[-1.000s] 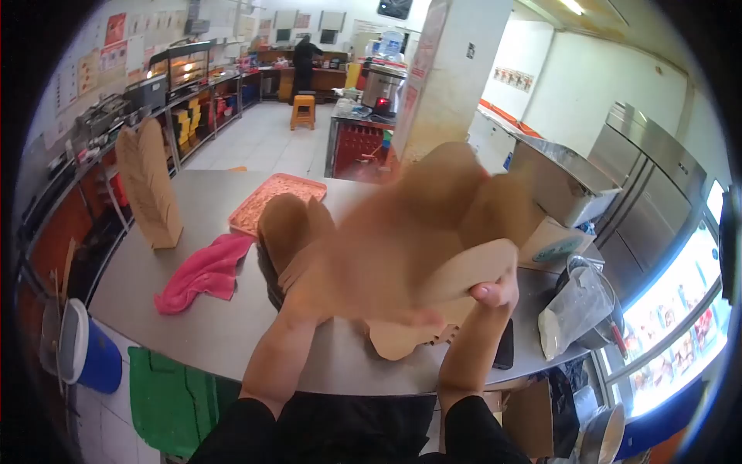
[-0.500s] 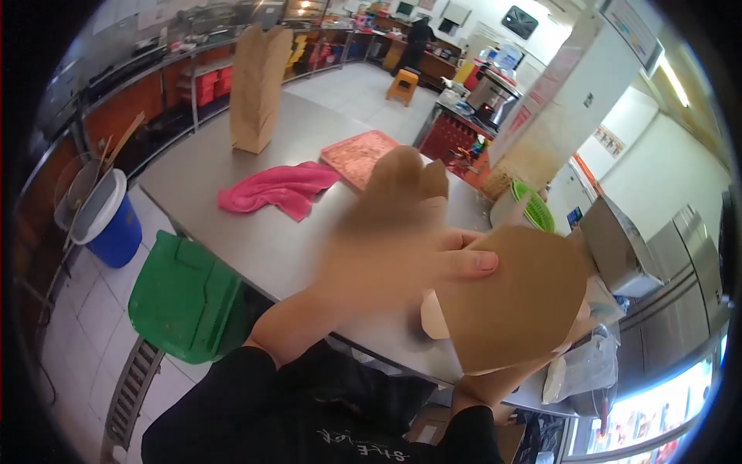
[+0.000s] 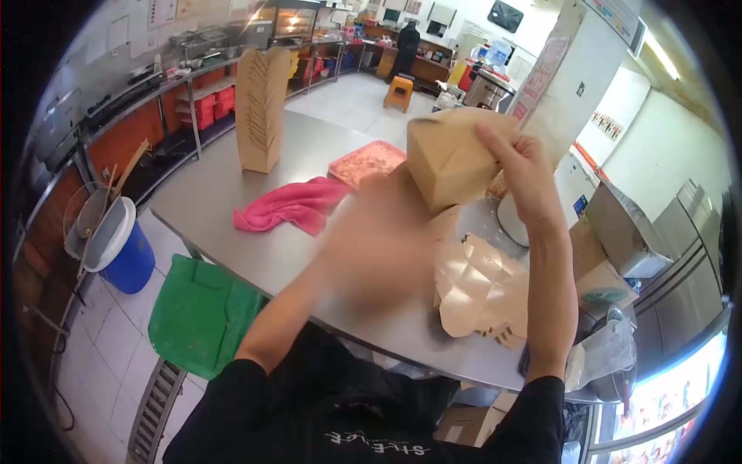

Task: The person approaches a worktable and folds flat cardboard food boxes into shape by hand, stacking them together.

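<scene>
A folded brown kraft paper box is up over the table's right side, in the grip of my right hand, thumb on its near face. Smeared by motion, my left hand is below and left of that box; its fingers cannot be made out. Flat kraft box blanks lie overlapping on the metal table, under my right forearm. Further back on the table, a tall brown stack of what look like nested kraft boxes stands upright.
A pink cloth and a pink tray lie mid-table. A green bin and a blue bucket stand on the floor at left. Clear plastic bags sit at the right edge. Behind is an orange stool.
My right hand has come up from low right and now holds a folded box higher up. The flat carton held in front has gone from there, and blanks show on the table.
</scene>
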The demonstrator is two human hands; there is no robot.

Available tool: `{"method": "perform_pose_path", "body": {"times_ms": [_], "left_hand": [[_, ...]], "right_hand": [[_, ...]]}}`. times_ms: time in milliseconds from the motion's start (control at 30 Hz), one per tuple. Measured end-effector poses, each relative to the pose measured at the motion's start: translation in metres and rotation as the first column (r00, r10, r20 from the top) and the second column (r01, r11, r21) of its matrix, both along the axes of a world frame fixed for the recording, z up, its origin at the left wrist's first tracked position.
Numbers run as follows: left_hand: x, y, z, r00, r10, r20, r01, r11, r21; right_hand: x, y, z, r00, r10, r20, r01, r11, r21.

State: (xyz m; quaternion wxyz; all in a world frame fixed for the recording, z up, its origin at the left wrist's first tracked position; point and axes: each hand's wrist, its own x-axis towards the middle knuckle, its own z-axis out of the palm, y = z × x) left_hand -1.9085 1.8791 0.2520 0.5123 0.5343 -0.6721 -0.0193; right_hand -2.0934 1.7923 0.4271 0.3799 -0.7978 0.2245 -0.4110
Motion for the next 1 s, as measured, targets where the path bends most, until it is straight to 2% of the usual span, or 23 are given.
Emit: {"method": "perform_pose_path", "body": {"times_ms": [33, 100, 133, 200, 233, 300, 333, 400, 433, 500, 533, 600, 633, 667, 733, 767, 833, 900, 933, 1000], "left_hand": [[-0.008, 0.007, 0.003, 0.999, 0.044, -0.016, -0.044, 0.999, -0.013], [-0.024, 0.023, 0.012, 0.990, 0.129, -0.052, -0.130, 0.991, -0.035], [-0.027, 0.026, 0.013, 0.982, 0.190, 0.013, -0.189, 0.981, -0.048], [-0.031, 0.026, 0.011, 0.966, 0.249, 0.075, -0.244, 0.968, -0.062], [-0.033, 0.025, 0.008, 0.960, 0.267, 0.078, -0.258, 0.960, -0.110], [-0.035, 0.025, 0.003, 0.955, 0.284, 0.084, -0.269, 0.951, -0.154], [-0.036, 0.027, 0.002, 0.948, 0.303, 0.097, -0.281, 0.941, -0.191], [-0.037, 0.030, 0.004, 0.941, 0.318, 0.116, -0.287, 0.931, -0.224], [-0.039, 0.032, 0.008, 0.960, 0.272, -0.071, -0.280, 0.950, -0.136], [-0.042, 0.034, 0.010, 0.930, 0.252, -0.269, -0.274, 0.960, -0.049], [-0.041, 0.035, 0.010, 0.928, 0.241, -0.284, -0.262, 0.964, -0.038], [-0.039, 0.039, 0.007, 0.914, 0.284, -0.289, -0.301, 0.953, -0.017], [-0.040, 0.039, 0.004, 0.939, 0.274, -0.210, -0.297, 0.950, -0.090], [-0.038, 0.040, 0.002, 0.939, 0.269, -0.216, -0.289, 0.955, -0.070], [-0.035, 0.042, -0.002, 0.939, 0.259, -0.227, -0.273, 0.962, -0.030], [-0.034, 0.045, -0.004, 0.931, 0.220, -0.291, -0.236, 0.972, -0.020], [-0.030, 0.048, -0.008, 0.944, 0.216, -0.248, -0.238, 0.969, -0.060], [-0.027, 0.051, -0.006, 0.937, 0.203, -0.284, -0.219, 0.975, -0.026], [-0.028, 0.051, -0.005, 0.936, 0.163, -0.313, -0.170, 0.985, 0.004], [-0.025, 0.052, -0.005, 0.936, 0.171, -0.309, -0.170, 0.985, 0.032]], "right_hand": [[0.001, -0.006, -0.003, 1.000, -0.001, -0.005, 0.001, 1.000, -0.007], [0.001, -0.015, -0.004, 0.915, -0.176, -0.364, 0.071, 0.956, -0.283], [0.001, -0.011, 0.000, 0.914, -0.178, -0.364, 0.072, 0.955, -0.288], [0.007, 0.021, 0.013, 0.705, -0.337, -0.624, -0.200, 0.749, -0.631], [0.009, 0.028, 0.011, 0.702, -0.338, -0.627, -0.199, 0.752, -0.629], [0.012, 0.037, 0.006, 0.792, -0.322, -0.518, -0.347, 0.461, -0.817], [0.014, 0.036, 0.000, 0.793, -0.321, -0.518, -0.343, 0.467, -0.815], [0.018, 0.033, -0.014, 0.824, -0.415, -0.385, -0.349, 0.162, -0.923], [0.017, 0.035, -0.015, 0.825, -0.412, -0.386, -0.348, 0.166, -0.923], [0.017, 0.042, -0.017, 0.761, -0.473, -0.443, -0.443, 0.120, -0.889], [0.019, 0.043, -0.021, 0.771, -0.453, -0.448, -0.449, 0.112, -0.886], [0.024, 0.045, -0.032, 0.771, -0.313, -0.554, -0.523, 0.185, -0.832], [0.027, 0.048, -0.033, 0.783, -0.287, -0.552, -0.495, 0.250, -0.832], [0.029, 0.050, -0.030, 0.795, -0.254, -0.550, -0.472, 0.309, -0.825], [0.030, 0.056, -0.011, 0.687, -0.296, -0.664, -0.508, 0.458, -0.730], [0.031, 0.053, -0.005, 0.722, -0.260, -0.641, -0.499, 0.447, -0.743], [0.040, 0.061, -0.001, 0.756, -0.207, -0.622, -0.505, 0.420, -0.754], [0.041, 0.073, -0.006, 0.604, -0.453, -0.655, -0.484, 0.445, -0.754], [0.042, 0.070, -0.019, 0.613, -0.482, -0.627, -0.550, 0.309, -0.776], [0.042, 0.079, -0.025, 0.584, -0.500, -0.640, -0.555, 0.328, -0.764]]}}
